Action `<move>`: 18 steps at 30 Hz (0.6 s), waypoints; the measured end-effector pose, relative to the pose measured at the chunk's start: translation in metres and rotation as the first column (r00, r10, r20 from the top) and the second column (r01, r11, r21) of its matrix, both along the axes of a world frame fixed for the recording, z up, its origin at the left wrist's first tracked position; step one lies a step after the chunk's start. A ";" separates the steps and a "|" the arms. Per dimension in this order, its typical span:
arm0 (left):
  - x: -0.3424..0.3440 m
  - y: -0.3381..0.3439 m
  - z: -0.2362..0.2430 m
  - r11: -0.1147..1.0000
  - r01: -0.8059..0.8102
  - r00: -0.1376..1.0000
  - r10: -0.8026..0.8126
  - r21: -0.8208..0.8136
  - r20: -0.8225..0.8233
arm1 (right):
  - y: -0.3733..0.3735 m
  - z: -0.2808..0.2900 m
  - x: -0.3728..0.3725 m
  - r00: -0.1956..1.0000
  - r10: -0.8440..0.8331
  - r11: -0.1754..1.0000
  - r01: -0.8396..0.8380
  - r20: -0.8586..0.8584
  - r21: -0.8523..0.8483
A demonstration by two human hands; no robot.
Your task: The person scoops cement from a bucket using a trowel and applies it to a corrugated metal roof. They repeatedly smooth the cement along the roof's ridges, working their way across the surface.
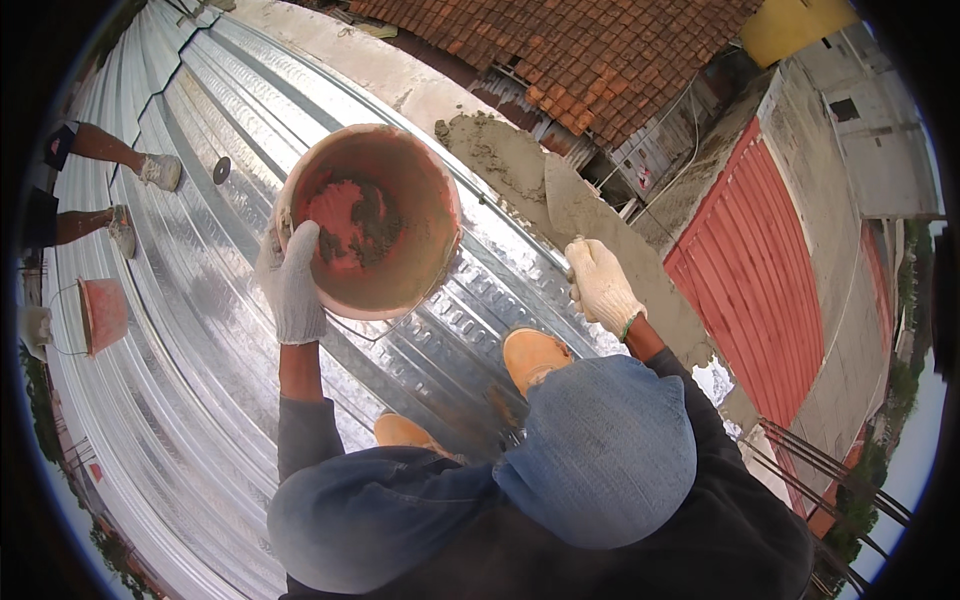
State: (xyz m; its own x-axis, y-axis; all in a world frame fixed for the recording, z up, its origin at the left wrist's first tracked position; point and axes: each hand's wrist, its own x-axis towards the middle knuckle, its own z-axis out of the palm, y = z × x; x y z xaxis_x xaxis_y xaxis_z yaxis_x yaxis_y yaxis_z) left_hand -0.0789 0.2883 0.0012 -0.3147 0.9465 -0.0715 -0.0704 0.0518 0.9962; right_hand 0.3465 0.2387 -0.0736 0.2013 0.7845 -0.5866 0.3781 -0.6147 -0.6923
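Note:
My left hand [292, 280], in a white knit glove, grips the rim of a red bucket [435, 270]. The bucket tilts toward me, and some wet grey mortar [375, 222] clings to its bottom and inner wall. In my gloved right hand [602, 285] is a trowel [568, 198], its handle mostly hidden by the fingers. The mortar-coated blade lies over the top of the low wall [640, 245], where a rough heap of fresh mortar [497, 150] sits just beyond it.
I am crouched in tan boots [533, 357] on a ribbed metal roof [200, 400]. Another person's legs [105, 145] stand at the far left, near a second red bucket [103, 313]. Past the wall are a tiled roof [600, 50], a lower red roof [755, 290] and protruding steel bars [830, 465].

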 end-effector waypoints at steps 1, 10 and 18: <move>0.002 0.000 0.002 1.000 -0.009 1.000 0.009 0.010 -0.004 | 0.008 0.005 0.004 0.986 0.077 0.993 -0.089 0.146 0.073; 0.010 0.007 -0.002 0.999 -0.004 1.000 0.004 0.032 0.018 | 0.098 -0.032 0.018 0.421 0.379 0.800 -0.597 0.824 -0.063; 0.016 0.005 0.009 1.000 0.017 0.999 -0.018 -0.017 -0.041 | 0.027 0.038 0.037 0.636 0.328 0.796 -0.584 0.698 0.159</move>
